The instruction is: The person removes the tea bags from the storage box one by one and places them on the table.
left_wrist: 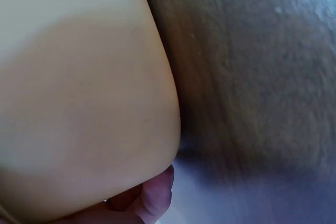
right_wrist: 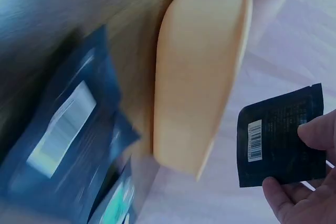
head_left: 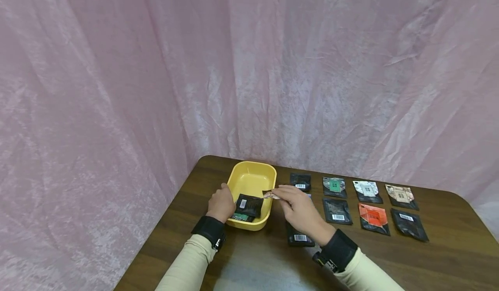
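Note:
A yellow plastic tub (head_left: 252,225) stands on the table at the left, with a black sachet (head_left: 249,205) and a partly covered green-and-black one inside. My left hand (head_left: 221,203) grips the tub's left side near its front corner; in the left wrist view a curled fingertip (left_wrist: 157,192) shows at the tub's edge. Over the right rim, my right hand (head_left: 300,208) pinches a small sachet (right_wrist: 278,135) between thumb and fingers. Its black back with a white barcode label faces the right wrist camera.
Sachets lie in rows on the wooden table to the right, among them a green one (head_left: 334,186), a white one (head_left: 367,191) and a red one (head_left: 373,217). Beneath my right arm is a black sachet (head_left: 299,237). A pink curtain (head_left: 249,74) hangs behind the table.

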Tool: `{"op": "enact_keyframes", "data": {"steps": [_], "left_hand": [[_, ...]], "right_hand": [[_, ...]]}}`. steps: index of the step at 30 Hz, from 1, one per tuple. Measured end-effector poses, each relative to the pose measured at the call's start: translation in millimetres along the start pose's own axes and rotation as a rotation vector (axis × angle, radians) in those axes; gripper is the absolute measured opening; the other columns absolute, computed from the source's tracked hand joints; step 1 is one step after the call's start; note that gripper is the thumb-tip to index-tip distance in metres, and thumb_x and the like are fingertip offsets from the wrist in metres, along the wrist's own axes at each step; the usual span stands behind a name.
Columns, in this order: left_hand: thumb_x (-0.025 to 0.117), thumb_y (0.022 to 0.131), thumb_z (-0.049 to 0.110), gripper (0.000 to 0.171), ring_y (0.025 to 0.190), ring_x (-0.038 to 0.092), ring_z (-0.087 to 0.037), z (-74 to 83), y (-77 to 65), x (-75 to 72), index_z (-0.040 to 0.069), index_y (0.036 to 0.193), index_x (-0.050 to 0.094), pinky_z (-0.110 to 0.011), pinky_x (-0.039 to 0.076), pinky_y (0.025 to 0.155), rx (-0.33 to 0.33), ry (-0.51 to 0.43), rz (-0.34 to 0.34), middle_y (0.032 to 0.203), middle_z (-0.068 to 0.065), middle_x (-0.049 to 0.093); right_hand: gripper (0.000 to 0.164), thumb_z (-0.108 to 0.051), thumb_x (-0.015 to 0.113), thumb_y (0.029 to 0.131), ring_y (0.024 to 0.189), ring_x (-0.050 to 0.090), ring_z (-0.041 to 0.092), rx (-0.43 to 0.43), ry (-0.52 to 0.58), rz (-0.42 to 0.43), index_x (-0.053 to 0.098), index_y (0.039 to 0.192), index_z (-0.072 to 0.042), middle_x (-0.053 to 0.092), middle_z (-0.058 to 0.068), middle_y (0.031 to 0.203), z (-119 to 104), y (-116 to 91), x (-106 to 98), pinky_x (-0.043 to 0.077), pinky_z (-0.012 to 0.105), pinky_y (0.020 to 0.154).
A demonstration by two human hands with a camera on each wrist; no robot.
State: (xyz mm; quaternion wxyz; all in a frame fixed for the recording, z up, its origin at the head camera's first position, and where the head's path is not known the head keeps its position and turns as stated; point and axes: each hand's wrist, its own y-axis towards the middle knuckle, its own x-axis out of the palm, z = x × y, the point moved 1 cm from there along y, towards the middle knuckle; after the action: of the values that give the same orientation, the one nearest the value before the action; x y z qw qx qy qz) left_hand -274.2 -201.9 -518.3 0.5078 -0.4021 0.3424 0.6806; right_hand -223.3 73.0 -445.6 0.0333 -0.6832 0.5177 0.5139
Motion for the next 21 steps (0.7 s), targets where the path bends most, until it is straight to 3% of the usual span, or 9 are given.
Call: {"op": "enact_keyframes", "data": {"steps": [3,5,11,15,18,21], "left_hand": [[0.083,0.08,0.012,0.049,0.087,0.074,-0.041,-5.5,8.5,9.9,-0.002,0.117,0.053,-0.056,0.06,0.074,0.008,0.006,0.017,0.1,-0.026,0.07],[0.084,0.079,0.012,0.05,0.087,0.074,-0.041,-4.1,8.6,8.9,-0.003,0.115,0.053,-0.057,0.06,0.074,-0.004,0.0,0.009,0.098,-0.025,0.07],[0.084,0.079,0.012,0.049,0.086,0.074,-0.04,-5.1,9.8,12.5,-0.001,0.114,0.053,-0.057,0.059,0.073,-0.004,0.007,0.004,0.098,-0.024,0.07],[0.084,0.08,0.009,0.048,0.089,0.074,-0.041,5.2,-1.5,-2.8,-0.002,0.114,0.053,-0.057,0.059,0.076,-0.018,-0.003,-0.014,0.1,-0.026,0.07],[0.083,0.08,0.009,0.047,0.088,0.073,-0.042,7.2,-5.2,-7.5,-0.002,0.114,0.053,-0.058,0.059,0.075,-0.012,-0.007,-0.006,0.099,-0.027,0.07],[0.082,0.08,0.009,0.046,0.087,0.073,-0.042,5.3,-4.9,-6.3,-0.002,0.113,0.052,-0.058,0.059,0.074,0.004,0.003,0.019,0.098,-0.027,0.07]], "right_hand": [[0.036,-0.002,0.07,0.098,0.131,0.069,0.033,0.013,-0.043,0.039,0.076,0.132,-0.011,0.076,0.01,0.134,7,-19,-15,0.06,0.051,0.099],[0.036,-0.001,0.072,0.096,0.127,0.071,0.033,0.006,-0.095,0.042,0.077,0.13,-0.011,0.077,0.011,0.132,14,-33,-23,0.061,0.051,0.096],[0.037,-0.001,0.076,0.092,0.12,0.075,0.028,0.033,-0.241,0.014,0.079,0.126,-0.014,0.08,0.003,0.124,28,-82,-49,0.06,0.051,0.098],[0.037,-0.002,0.079,0.091,0.114,0.077,0.026,0.124,-0.29,-0.006,0.08,0.124,-0.018,0.081,0.0,0.121,34,-112,-66,0.062,0.049,0.094],[0.034,-0.004,0.078,0.092,0.111,0.078,0.023,0.218,-0.295,-0.068,0.081,0.123,-0.019,0.082,-0.003,0.119,37,-129,-76,0.063,0.046,0.09],[0.032,-0.006,0.075,0.095,0.092,0.077,0.012,0.307,-0.266,-0.157,0.08,0.124,-0.017,0.082,-0.002,0.119,41,-140,-82,0.062,0.035,0.078]]}}
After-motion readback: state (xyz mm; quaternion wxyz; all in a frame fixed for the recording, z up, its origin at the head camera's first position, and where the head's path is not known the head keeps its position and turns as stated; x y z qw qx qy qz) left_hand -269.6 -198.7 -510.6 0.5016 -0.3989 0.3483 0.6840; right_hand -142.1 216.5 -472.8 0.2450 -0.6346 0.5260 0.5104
